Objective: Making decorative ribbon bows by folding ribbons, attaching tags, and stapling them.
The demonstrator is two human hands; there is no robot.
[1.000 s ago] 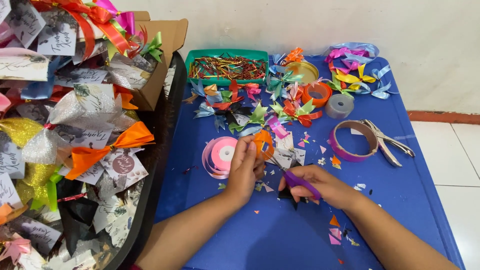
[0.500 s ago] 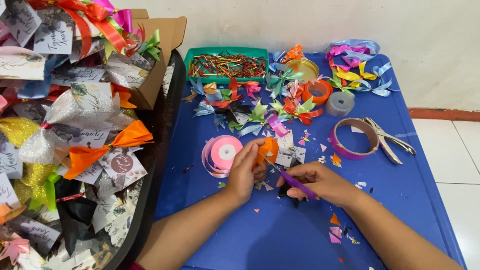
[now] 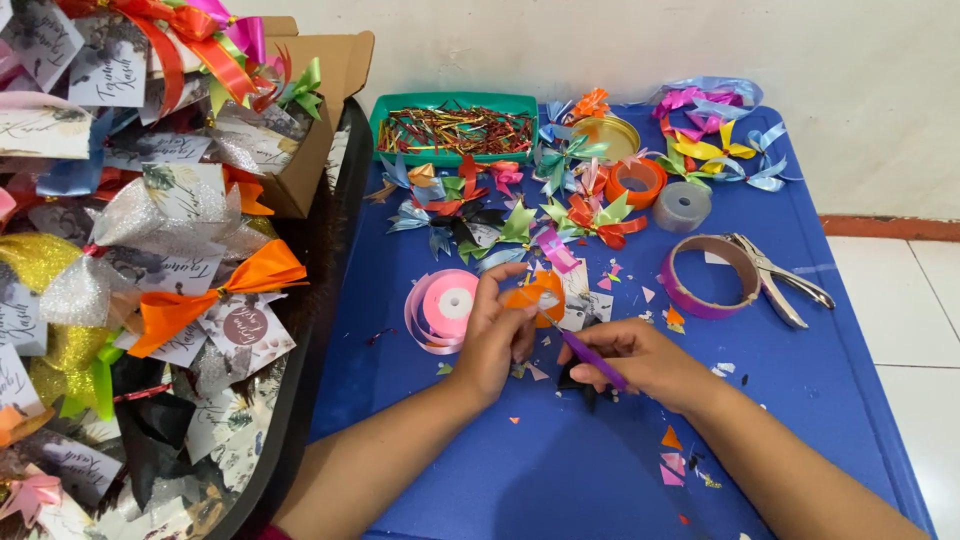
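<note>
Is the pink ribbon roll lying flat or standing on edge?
Flat: the pink ribbon roll shows its round face and core hole upward, on the blue table.

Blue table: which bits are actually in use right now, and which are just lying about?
In use:
left hand
orange ribbon piece
right hand
purple-handled tool

Lying about:
pink ribbon spool
hole punch
purple ribbon ring
green tray
finished bows

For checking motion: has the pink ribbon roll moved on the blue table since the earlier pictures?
No. The pink ribbon roll lies in the same spot, just left of the left hand, equally far from the green tray.
</note>
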